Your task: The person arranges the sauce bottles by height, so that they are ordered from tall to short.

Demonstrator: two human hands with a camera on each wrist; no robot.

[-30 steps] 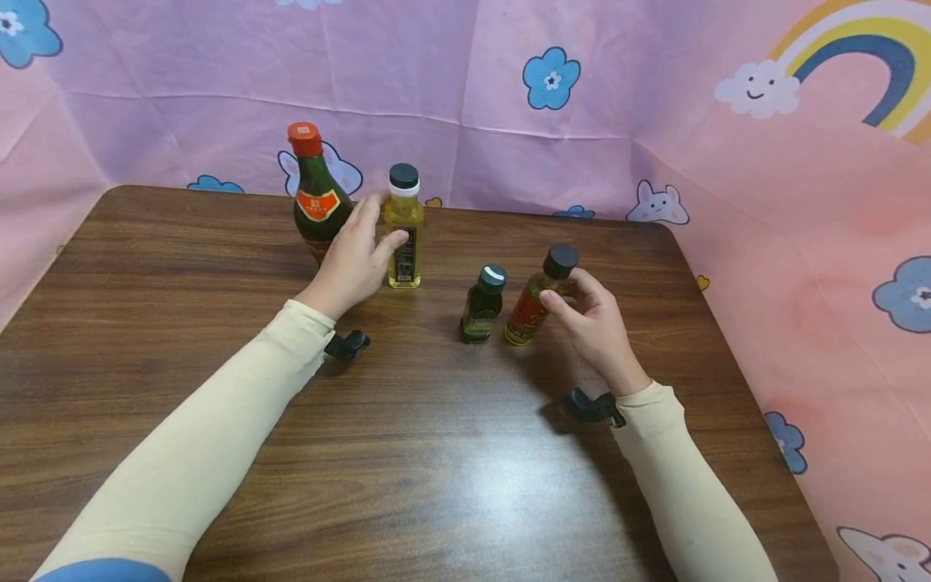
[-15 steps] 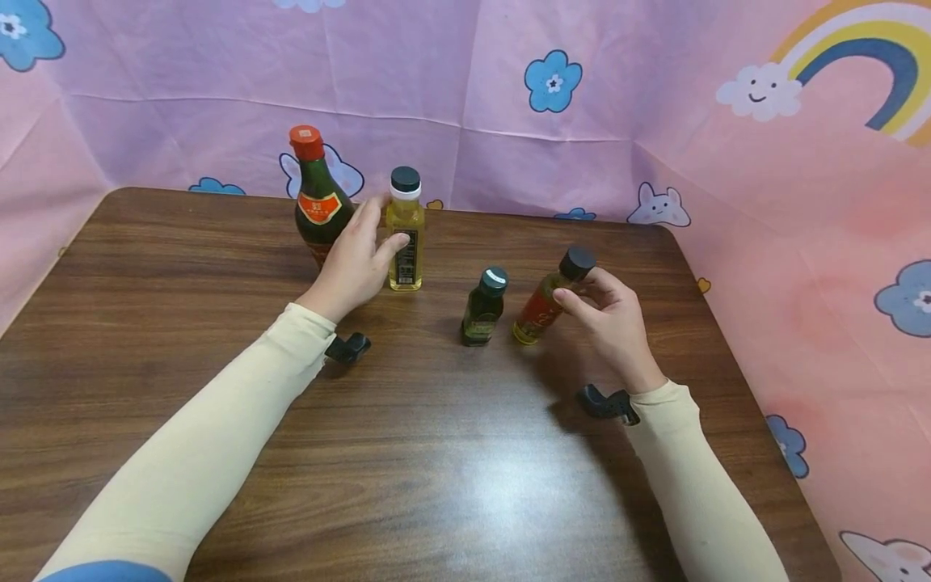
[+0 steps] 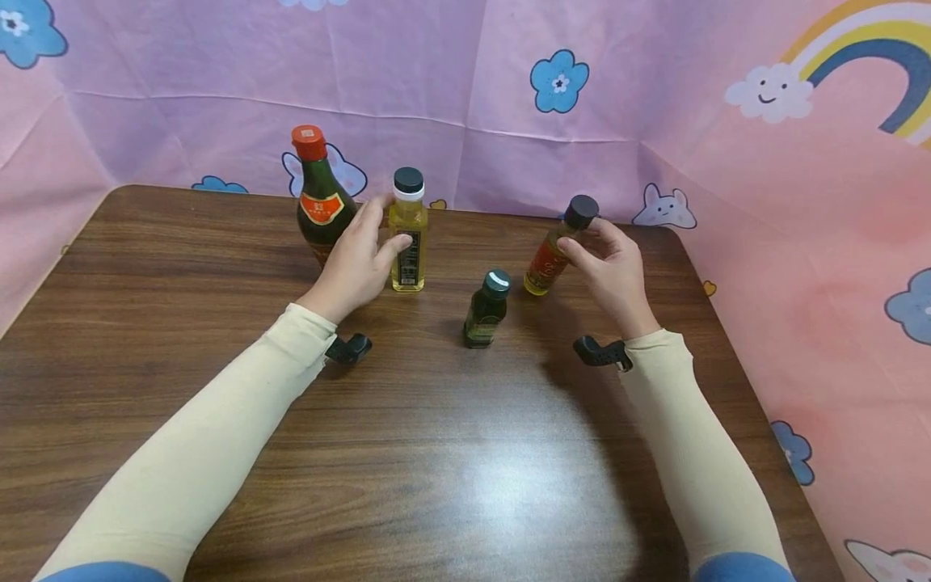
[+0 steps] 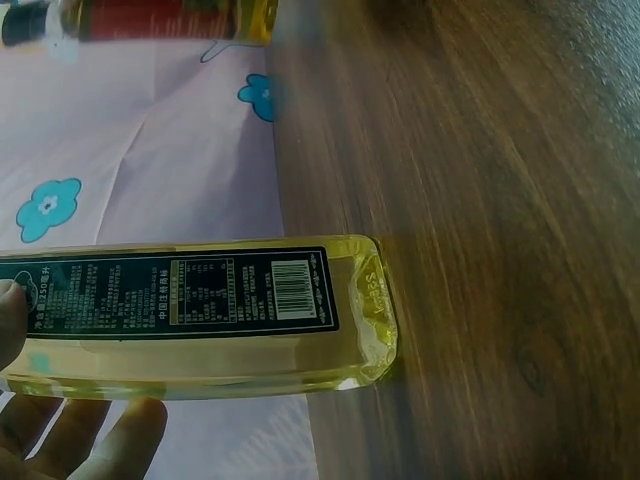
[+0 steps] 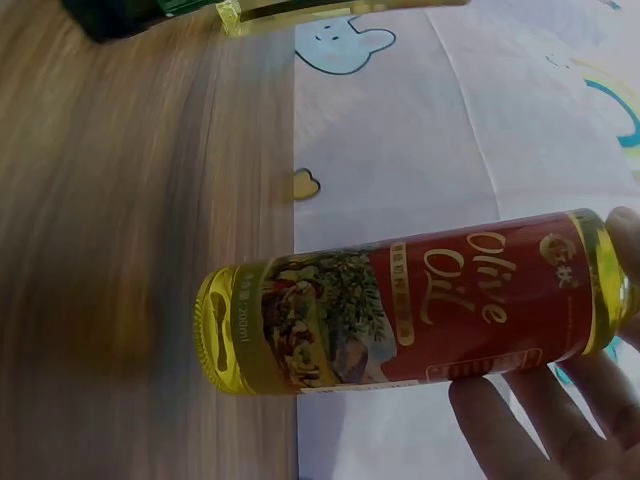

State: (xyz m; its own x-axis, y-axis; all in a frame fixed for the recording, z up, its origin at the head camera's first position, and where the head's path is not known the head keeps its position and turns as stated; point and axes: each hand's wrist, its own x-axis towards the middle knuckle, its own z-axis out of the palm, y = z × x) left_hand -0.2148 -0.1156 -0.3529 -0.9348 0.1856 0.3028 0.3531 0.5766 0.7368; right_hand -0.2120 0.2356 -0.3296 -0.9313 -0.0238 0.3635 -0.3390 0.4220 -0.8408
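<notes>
Since half a second ago, the red-label bottle (image 3: 549, 263) has moved back toward the far edge of the table (image 3: 436, 444), and the right hand (image 3: 617, 275) went with it. That hand's thumb and fingers are bent around the top part; the bottle leans and looks lifted. If those fingers slip, it could drop, or bump the small green bottle (image 3: 483, 317) nearby and tip it. Farther left, the left hand (image 3: 354, 259) pinches the upright yellow bottle (image 3: 409, 257), beside the tall red-capped bottle (image 3: 320, 208). Behind hangs the cloth wall (image 3: 509, 162), quite near; more room lies at the front.
</notes>
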